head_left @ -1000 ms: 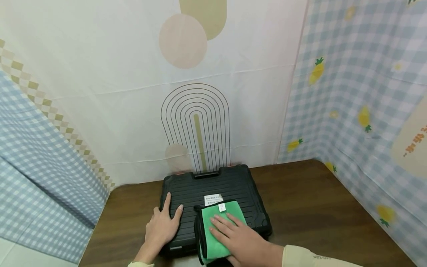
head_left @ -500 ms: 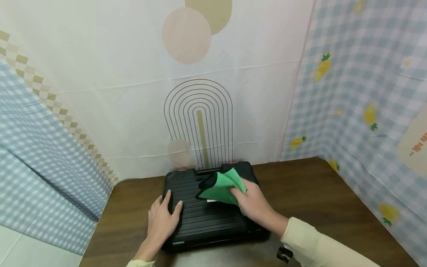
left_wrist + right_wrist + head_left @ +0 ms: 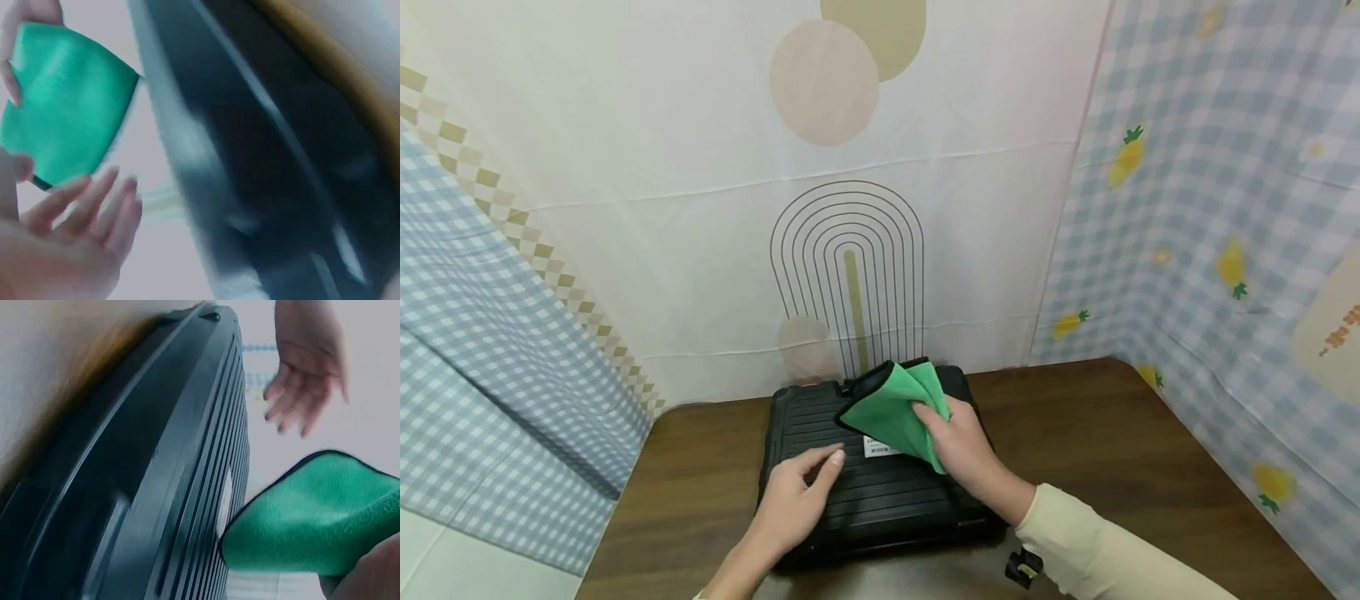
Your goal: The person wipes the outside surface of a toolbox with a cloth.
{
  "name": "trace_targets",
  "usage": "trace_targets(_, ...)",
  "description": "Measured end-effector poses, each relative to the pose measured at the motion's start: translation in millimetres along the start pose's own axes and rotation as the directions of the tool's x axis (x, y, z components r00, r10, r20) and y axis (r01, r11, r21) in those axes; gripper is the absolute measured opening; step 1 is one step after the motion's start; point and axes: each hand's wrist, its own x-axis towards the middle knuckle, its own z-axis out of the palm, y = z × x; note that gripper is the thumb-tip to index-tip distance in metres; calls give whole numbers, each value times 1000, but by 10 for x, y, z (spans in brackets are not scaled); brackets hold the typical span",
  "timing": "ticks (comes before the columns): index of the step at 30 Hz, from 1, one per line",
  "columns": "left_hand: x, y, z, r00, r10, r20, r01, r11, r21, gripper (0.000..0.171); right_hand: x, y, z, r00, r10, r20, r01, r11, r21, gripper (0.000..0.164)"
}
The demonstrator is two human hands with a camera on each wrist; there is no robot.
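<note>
A folded green cloth (image 3: 891, 408) with black edging is gripped by my right hand (image 3: 962, 446) above a black ribbed case (image 3: 902, 496). In the right wrist view one corner of the cloth (image 3: 312, 512) meets or nearly meets the lid. My left hand (image 3: 793, 496) is lifted over the case's left part, its fingers loosely bent and holding nothing. The left wrist view shows that hand (image 3: 81, 231) apart from the cloth (image 3: 75, 100). A white label (image 3: 878, 447) on the lid is partly covered by the cloth.
The case lies on a brown wooden table (image 3: 1075, 433), near its back edge. Behind hangs a white printed curtain (image 3: 700, 275). Blue checked fabric hangs on the left (image 3: 512, 333) and right (image 3: 1187, 250). A small black device (image 3: 1024, 568) sits at my right wrist.
My right hand first lay flat on the cloth at the case's front, then gripped and raised it toward the back. My left hand has lifted off the case's left side and moved right.
</note>
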Motion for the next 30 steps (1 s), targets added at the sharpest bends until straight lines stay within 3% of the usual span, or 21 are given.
trace_targets(2,-6,116,10,991,39,125,-24,993,-118,51,-25,-17,95,1000,-26,16,26,1000,-8,26)
trace_targets(4,8,221,23,968,84,238,-13,959,-285,54,-66,-31,192,997,-59,54,60,998,-33,25)
trace_targets(6,23,312,38,939,130,317,40,878,-477,57,-109,-42,286,988,-115,105,124,989,-84,29)
trace_targets(8,33,395,54,922,174,346,91,771,-631,57,-139,-41,368,965,-199,170,225,961,-157,38)
trace_targets(9,32,429,65,921,183,344,111,723,-681,57,-150,-38,403,946,-248,208,290,935,-206,44)
trace_targets(11,27,483,92,933,173,315,126,665,-737,58,-161,-28,458,898,-340,279,418,856,-304,56)
trace_targets(14,24,518,139,967,108,230,102,664,-741,58,-169,-7,499,831,-414,372,548,722,-422,72)
trace_targets(15,23,517,152,976,76,205,102,670,-735,56,-169,-1,501,819,-417,393,567,691,-448,76)
trace_targets(17,20,501,162,985,25,168,107,677,-728,52,-167,6,494,813,-402,422,576,662,-479,80)
trace_targets(21,15,442,132,989,-17,150,120,683,-720,49,-154,9,433,818,-354,454,560,674,-483,82)
trace_targets(25,17,384,71,991,-32,129,114,708,-697,51,-103,26,340,809,-325,490,549,718,-429,80)
trace_targets(28,24,349,19,995,-86,45,94,727,-680,50,10,82,238,816,-315,484,529,744,-408,70)
trace_targets(30,28,328,-30,988,-151,-42,85,742,-665,49,127,147,130,845,-289,450,491,752,-439,63)
